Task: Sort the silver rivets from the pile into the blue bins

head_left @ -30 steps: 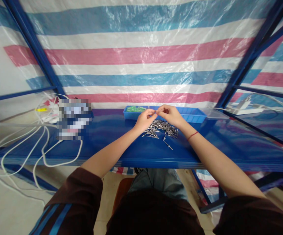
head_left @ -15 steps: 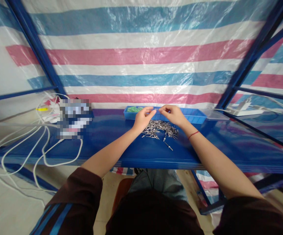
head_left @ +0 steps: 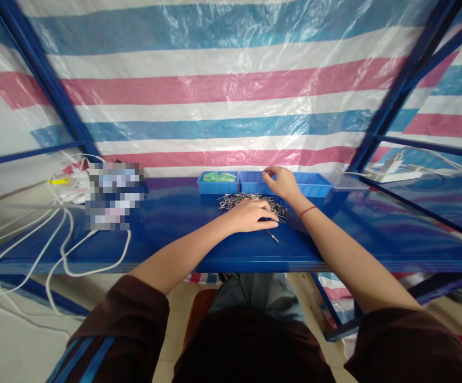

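A pile of small metal pins (head_left: 239, 200) lies on the blue shelf (head_left: 199, 242). My left hand (head_left: 253, 215) rests palm down on the near edge of the pile, fingers stretched toward the right. My right hand (head_left: 281, 182) reaches over the rim of the right blue tray (head_left: 311, 185), fingertips pinched together; what they hold is too small to make out. To the left of that tray is a second blue tray (head_left: 217, 182) with green pieces in it. One loose pin (head_left: 272, 236) lies nearer to me.
White cables (head_left: 67, 234) loop across the left end of the shelf beside a blurred box (head_left: 113, 196). A clear plastic lid (head_left: 351, 182) lies right of the trays. Blue frame posts stand at both sides, with a striped tarpaulin behind.
My hands have parted. The left hand dropped from in front of the trays onto the pin pile. The right hand moved back over the right tray.
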The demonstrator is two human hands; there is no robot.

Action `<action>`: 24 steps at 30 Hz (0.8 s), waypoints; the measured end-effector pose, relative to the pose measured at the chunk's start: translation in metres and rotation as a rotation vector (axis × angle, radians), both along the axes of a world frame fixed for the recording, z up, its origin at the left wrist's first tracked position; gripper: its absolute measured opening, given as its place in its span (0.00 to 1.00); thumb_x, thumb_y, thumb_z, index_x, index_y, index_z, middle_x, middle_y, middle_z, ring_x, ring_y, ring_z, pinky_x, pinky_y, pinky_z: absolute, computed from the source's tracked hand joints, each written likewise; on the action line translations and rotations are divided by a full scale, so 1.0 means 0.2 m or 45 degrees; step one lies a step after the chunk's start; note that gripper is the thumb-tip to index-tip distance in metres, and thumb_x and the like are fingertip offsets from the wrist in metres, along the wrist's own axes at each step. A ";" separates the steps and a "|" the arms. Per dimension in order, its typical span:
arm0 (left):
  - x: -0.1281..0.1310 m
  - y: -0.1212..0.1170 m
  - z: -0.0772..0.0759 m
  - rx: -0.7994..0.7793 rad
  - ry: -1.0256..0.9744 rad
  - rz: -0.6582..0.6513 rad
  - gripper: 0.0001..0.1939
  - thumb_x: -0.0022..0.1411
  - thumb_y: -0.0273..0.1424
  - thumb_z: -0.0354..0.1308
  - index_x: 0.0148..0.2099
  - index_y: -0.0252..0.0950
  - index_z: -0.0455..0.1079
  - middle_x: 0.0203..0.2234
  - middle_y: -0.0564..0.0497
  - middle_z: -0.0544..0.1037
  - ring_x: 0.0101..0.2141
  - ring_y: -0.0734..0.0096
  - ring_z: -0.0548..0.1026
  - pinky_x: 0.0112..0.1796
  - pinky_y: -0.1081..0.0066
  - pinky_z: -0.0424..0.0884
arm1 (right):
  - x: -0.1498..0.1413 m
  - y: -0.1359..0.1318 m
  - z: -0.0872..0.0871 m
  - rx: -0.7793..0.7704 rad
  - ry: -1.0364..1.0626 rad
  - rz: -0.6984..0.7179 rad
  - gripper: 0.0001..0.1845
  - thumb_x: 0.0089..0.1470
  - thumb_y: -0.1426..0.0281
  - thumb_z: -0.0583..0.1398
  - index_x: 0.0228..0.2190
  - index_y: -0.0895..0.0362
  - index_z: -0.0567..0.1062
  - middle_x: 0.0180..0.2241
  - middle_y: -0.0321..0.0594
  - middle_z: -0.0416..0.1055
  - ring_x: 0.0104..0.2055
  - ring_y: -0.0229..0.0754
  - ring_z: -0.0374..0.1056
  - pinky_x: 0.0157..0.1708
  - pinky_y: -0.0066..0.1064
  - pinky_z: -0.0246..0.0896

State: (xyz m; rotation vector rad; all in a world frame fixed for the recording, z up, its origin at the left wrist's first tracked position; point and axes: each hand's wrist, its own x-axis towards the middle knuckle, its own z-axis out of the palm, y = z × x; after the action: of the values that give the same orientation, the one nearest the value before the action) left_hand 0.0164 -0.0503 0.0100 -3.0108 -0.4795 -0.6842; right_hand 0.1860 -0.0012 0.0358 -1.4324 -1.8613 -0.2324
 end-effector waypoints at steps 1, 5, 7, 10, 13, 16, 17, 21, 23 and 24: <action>0.00 0.00 0.00 0.016 0.035 0.007 0.13 0.64 0.39 0.54 0.45 0.41 0.76 0.38 0.49 0.77 0.41 0.68 0.74 0.46 0.70 0.66 | -0.01 -0.01 0.00 0.001 -0.001 0.023 0.16 0.55 0.67 0.54 0.38 0.61 0.78 0.33 0.46 0.77 0.36 0.47 0.71 0.38 0.33 0.60; -0.01 0.01 0.00 0.027 0.110 0.087 0.12 0.65 0.36 0.54 0.42 0.37 0.76 0.38 0.49 0.77 0.41 0.68 0.75 0.46 0.71 0.66 | -0.04 -0.03 0.00 0.017 -0.006 0.092 0.14 0.52 0.70 0.55 0.36 0.60 0.79 0.33 0.46 0.77 0.36 0.46 0.71 0.38 0.33 0.60; -0.01 0.01 0.00 0.051 0.114 0.149 0.12 0.65 0.36 0.54 0.42 0.37 0.75 0.38 0.49 0.78 0.42 0.67 0.75 0.45 0.69 0.65 | -0.05 -0.04 0.01 0.028 -0.009 0.118 0.14 0.52 0.70 0.55 0.36 0.60 0.79 0.33 0.45 0.77 0.36 0.46 0.71 0.39 0.33 0.60; 0.00 0.00 0.01 0.096 0.113 0.193 0.12 0.65 0.36 0.53 0.45 0.39 0.74 0.40 0.49 0.78 0.43 0.65 0.74 0.46 0.66 0.64 | -0.05 -0.05 0.01 0.029 -0.008 0.134 0.14 0.52 0.70 0.55 0.36 0.60 0.79 0.33 0.45 0.77 0.35 0.46 0.71 0.38 0.33 0.60; 0.00 0.00 0.02 0.097 0.131 0.204 0.10 0.65 0.34 0.53 0.41 0.39 0.75 0.39 0.49 0.78 0.43 0.65 0.75 0.45 0.66 0.64 | -0.05 -0.05 0.02 0.021 -0.002 0.138 0.13 0.51 0.71 0.55 0.35 0.60 0.79 0.33 0.45 0.77 0.35 0.46 0.71 0.38 0.32 0.60; 0.00 0.00 0.02 0.060 0.115 0.241 0.07 0.63 0.31 0.56 0.36 0.36 0.74 0.34 0.50 0.79 0.39 0.66 0.75 0.42 0.68 0.65 | -0.05 -0.05 0.02 0.014 0.010 0.137 0.13 0.51 0.71 0.56 0.35 0.60 0.79 0.32 0.45 0.77 0.34 0.45 0.71 0.37 0.32 0.60; 0.00 0.00 0.02 0.035 0.096 0.251 0.05 0.62 0.28 0.56 0.36 0.36 0.74 0.34 0.50 0.79 0.38 0.67 0.76 0.41 0.69 0.66 | -0.05 -0.06 0.02 0.013 0.014 0.136 0.13 0.51 0.71 0.56 0.35 0.60 0.79 0.32 0.45 0.77 0.34 0.45 0.71 0.37 0.32 0.60; -0.01 0.03 0.02 -0.050 -0.039 0.296 0.07 0.60 0.23 0.55 0.41 0.34 0.71 0.34 0.51 0.79 0.36 0.71 0.76 0.39 0.73 0.67 | -0.05 -0.07 0.03 0.003 0.027 0.133 0.13 0.50 0.71 0.56 0.34 0.61 0.79 0.32 0.44 0.77 0.33 0.44 0.70 0.37 0.32 0.60; -0.02 0.04 0.01 -0.056 -0.098 0.337 0.07 0.61 0.24 0.54 0.42 0.35 0.71 0.34 0.51 0.78 0.36 0.72 0.75 0.39 0.73 0.67 | -0.04 -0.08 0.04 -0.021 0.035 0.136 0.13 0.51 0.71 0.55 0.34 0.61 0.79 0.31 0.44 0.77 0.32 0.43 0.70 0.36 0.31 0.60; -0.02 0.05 0.01 -0.052 -0.111 0.355 0.07 0.62 0.25 0.54 0.42 0.35 0.71 0.35 0.51 0.78 0.36 0.72 0.75 0.39 0.73 0.67 | -0.04 -0.08 0.04 -0.034 0.039 0.136 0.13 0.51 0.71 0.55 0.34 0.61 0.79 0.32 0.44 0.77 0.32 0.43 0.70 0.36 0.31 0.60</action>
State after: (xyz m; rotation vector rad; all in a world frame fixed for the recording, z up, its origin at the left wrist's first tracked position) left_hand 0.0119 -0.0413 0.0128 -2.8752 -0.9055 -0.7916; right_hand 0.1782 -0.0174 0.0439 -1.3424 -1.9158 -0.1323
